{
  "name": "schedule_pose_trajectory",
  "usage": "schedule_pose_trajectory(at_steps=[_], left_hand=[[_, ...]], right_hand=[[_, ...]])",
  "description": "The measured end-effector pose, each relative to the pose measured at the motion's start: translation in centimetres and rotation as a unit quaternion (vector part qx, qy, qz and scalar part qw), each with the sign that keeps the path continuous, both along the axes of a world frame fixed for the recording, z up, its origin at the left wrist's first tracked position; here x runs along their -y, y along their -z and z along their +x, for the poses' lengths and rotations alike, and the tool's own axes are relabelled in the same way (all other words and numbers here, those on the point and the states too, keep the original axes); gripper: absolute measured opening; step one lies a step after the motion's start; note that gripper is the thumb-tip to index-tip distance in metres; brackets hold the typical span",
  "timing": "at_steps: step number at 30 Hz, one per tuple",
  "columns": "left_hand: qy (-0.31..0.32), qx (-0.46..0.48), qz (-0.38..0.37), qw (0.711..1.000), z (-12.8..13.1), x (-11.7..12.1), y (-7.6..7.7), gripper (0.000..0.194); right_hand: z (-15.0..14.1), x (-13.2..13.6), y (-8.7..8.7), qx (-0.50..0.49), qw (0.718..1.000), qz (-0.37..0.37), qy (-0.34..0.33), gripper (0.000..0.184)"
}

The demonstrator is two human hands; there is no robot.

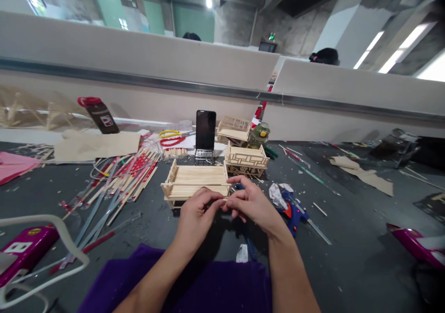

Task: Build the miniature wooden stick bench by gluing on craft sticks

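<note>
Just in front of a small wooden stick model (194,176) with a slatted deck and low railings, my two hands meet at the fingertips. My left hand (199,215) is closed in a pinch, and my right hand (252,204) pinches from the other side with its index finger raised near the model's right corner. Between them is a short, pale wooden stick (225,200), mostly hidden by the fingers. A blue glue gun (295,213) with a clear glue stick lies right of my right hand. A second stick model (246,157) with latticed railings stands behind.
A phone (205,132) stands upright on a wire holder, with red and yellow scissors (172,137) beside it. Bundles of wooden sticks (139,174) and glue sticks lie left. A green bottle (259,136) stands at the back. A white partition (146,58) runs behind the table.
</note>
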State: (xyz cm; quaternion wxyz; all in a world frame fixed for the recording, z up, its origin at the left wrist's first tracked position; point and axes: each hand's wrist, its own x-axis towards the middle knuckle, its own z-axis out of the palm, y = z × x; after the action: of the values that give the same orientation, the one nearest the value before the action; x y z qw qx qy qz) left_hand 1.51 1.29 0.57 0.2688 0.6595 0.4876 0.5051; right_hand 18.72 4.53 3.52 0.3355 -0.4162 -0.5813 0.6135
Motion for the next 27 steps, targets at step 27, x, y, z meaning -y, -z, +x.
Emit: schedule_pose_trajectory(at_steps=[27], left_hand=[[-0.091,-0.103,0.075,0.988,-0.4,-0.8,1.3,0.019]], right_hand=[[0.3,-1.6,1.7,0.061,0.979,0.152,0.121,0.025]])
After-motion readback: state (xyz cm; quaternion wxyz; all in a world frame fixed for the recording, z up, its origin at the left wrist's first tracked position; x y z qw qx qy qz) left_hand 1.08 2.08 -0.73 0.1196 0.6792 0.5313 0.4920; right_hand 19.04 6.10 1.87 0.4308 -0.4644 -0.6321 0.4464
